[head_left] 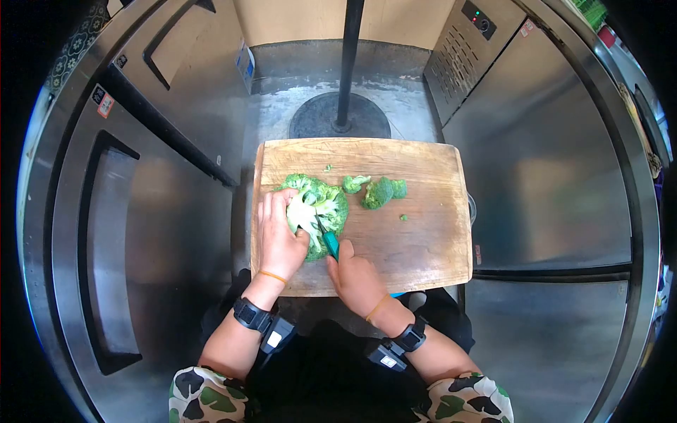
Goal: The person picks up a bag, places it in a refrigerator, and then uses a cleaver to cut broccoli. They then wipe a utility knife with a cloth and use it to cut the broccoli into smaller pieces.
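The left grip [277, 231] holds the broccoli [336, 206] on the board [416, 247] — the right grip [358, 279] holds a knife [331, 244], blade against the broccoli. The red sticker [106, 106] — too tiny to read.

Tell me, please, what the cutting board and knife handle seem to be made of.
Cutting board: wood, apparently worn, from its grain and darker patches.
Knife handle: probably smooth plastic, by its even green colour; the right hand partly hides it.
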Action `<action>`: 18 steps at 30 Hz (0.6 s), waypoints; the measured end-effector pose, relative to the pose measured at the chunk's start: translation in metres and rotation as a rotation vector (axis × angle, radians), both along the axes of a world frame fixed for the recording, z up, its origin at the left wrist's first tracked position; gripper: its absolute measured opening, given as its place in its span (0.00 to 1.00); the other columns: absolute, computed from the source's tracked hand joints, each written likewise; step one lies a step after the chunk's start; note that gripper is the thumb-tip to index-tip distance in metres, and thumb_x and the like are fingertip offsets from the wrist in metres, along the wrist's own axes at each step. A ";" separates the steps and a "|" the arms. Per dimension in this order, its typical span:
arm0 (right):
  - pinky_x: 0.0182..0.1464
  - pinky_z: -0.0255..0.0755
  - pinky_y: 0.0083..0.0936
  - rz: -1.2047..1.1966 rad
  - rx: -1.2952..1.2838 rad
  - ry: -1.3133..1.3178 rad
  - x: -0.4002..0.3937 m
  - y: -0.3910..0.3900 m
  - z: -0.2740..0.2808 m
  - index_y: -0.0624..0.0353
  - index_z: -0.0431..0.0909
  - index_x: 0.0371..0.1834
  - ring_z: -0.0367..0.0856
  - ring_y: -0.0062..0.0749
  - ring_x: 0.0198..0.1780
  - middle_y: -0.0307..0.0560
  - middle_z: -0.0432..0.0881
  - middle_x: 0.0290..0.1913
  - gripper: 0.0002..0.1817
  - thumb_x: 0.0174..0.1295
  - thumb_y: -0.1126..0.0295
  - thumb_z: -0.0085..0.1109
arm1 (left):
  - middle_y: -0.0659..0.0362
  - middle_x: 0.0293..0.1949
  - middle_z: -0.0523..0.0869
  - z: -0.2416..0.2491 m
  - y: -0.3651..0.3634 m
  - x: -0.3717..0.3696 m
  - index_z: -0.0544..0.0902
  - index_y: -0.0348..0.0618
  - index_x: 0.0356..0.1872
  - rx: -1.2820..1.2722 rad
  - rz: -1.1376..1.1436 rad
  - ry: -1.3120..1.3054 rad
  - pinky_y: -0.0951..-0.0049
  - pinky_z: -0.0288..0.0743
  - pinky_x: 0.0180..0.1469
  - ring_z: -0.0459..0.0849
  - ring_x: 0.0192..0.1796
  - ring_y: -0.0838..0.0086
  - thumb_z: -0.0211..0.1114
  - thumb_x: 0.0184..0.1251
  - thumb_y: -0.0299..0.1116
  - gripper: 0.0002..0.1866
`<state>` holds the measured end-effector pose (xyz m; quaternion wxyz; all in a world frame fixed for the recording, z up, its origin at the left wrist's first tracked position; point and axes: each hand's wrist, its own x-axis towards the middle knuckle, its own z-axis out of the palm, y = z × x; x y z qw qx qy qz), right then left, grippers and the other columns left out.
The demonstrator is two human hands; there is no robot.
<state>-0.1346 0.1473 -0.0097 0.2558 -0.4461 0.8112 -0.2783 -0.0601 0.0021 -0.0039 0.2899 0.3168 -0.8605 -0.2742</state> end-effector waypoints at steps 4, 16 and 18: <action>0.30 0.73 0.57 -0.016 0.054 0.044 -0.001 -0.001 0.001 0.66 0.61 0.43 0.79 0.66 0.26 0.67 0.80 0.24 0.16 0.71 0.61 0.49 | 0.50 0.46 0.74 0.002 0.002 0.000 0.72 0.42 0.50 -0.013 -0.011 0.000 0.57 0.67 0.58 0.72 0.52 0.51 0.60 0.40 0.13 0.29; 0.20 0.68 0.21 0.016 0.085 -0.809 -0.070 0.030 0.056 0.62 0.70 0.45 0.71 0.23 0.15 0.40 0.76 0.23 0.12 0.73 0.63 0.48 | 0.49 0.45 0.74 0.001 -0.006 0.002 0.73 0.39 0.49 -0.028 -0.033 0.030 0.60 0.68 0.59 0.73 0.54 0.52 0.57 0.41 0.12 0.27; 0.20 0.68 0.19 -0.045 -0.017 -1.027 -0.078 0.038 0.054 0.60 0.71 0.49 0.70 0.21 0.16 0.41 0.77 0.26 0.11 0.74 0.64 0.47 | 0.48 0.46 0.74 0.003 -0.009 0.005 0.73 0.40 0.51 0.020 -0.043 0.046 0.59 0.68 0.60 0.73 0.54 0.50 0.57 0.41 0.12 0.29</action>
